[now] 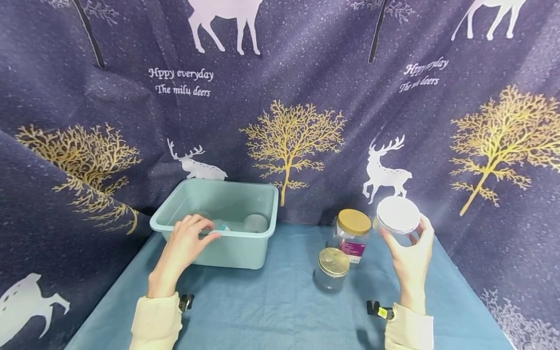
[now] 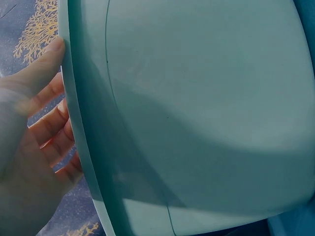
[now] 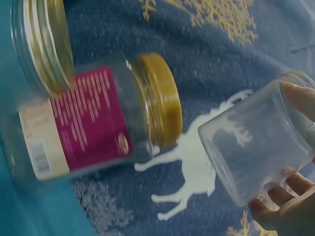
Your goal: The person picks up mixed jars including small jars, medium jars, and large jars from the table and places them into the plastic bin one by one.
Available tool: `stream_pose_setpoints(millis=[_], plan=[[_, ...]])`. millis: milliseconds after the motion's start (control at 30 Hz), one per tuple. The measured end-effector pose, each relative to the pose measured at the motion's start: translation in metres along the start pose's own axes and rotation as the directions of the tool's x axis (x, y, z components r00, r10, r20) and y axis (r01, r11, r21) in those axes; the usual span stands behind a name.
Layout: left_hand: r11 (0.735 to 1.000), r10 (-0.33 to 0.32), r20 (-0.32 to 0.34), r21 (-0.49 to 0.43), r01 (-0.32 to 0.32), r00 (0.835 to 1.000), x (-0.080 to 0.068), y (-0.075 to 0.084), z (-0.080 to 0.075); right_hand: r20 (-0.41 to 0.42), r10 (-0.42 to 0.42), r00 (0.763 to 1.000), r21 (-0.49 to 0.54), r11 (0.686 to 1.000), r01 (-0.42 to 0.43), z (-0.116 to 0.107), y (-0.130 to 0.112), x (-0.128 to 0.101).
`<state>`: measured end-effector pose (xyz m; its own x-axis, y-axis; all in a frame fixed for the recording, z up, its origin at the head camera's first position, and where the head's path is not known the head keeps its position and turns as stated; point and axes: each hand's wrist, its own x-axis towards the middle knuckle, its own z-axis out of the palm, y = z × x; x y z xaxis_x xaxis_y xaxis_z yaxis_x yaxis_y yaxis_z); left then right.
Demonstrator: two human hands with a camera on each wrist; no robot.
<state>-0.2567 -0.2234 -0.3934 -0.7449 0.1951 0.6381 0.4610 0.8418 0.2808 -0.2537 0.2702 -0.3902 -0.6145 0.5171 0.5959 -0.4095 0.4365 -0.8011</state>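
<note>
My right hand [image 1: 413,248] grips a clear plastic jar [image 3: 256,142] with a white lid [image 1: 398,214], raised above the table's right side. In the right wrist view, thumb and fingers wrap around the jar's sides, and its base points away from the palm. At the front rim of a pale green plastic bin [image 1: 232,253] is my left hand [image 1: 183,243], its fingers bent loosely over the rim. The left wrist view shows the thumb right at the rim and nothing between thumb and fingers. Inside the bin lies a clear rounded container [image 1: 255,223], partly hidden.
A large jar with an orange-gold lid [image 1: 354,222] and a purple label stands left of my right hand. In front of it is a shorter clear jar with a gold lid [image 1: 334,262]. Blue cloth [image 1: 280,311] covers the table; a patterned curtain [image 1: 306,73] hangs behind.
</note>
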Motion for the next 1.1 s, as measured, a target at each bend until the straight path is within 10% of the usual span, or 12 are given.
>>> stream_pose_setpoints(millis=[233,400,667,833,1100], plan=[[1.0,-0.007,0.011,0.004,0.007,1.0,0.002,0.0,-0.002,0.039,-0.179,0.983,0.006,0.984,0.179,0.021,-0.043,-0.015],[1.0,-0.016,0.01,-0.006,0.016,1.0,0.003,0.001,0.002,0.097,-0.259,0.961,-0.003,0.965,0.261,0.037,-0.025,-0.012],[1.0,-0.005,0.002,0.004,0.005,1.0,0.0,0.002,0.001,0.271,-0.4,0.876,-0.001,0.91,0.415,0.065,-0.026,-0.005],[1.0,-0.002,0.001,0.009,0.002,1.0,0.0,0.002,0.0,0.375,-0.527,0.763,0.064,0.835,0.546,0.082,-0.038,0.002],[1.0,0.0,-0.01,0.005,0.0,1.0,0.0,0.001,0.001,0.566,-0.656,0.499,0.093,0.652,0.752,0.116,-0.067,0.008]])
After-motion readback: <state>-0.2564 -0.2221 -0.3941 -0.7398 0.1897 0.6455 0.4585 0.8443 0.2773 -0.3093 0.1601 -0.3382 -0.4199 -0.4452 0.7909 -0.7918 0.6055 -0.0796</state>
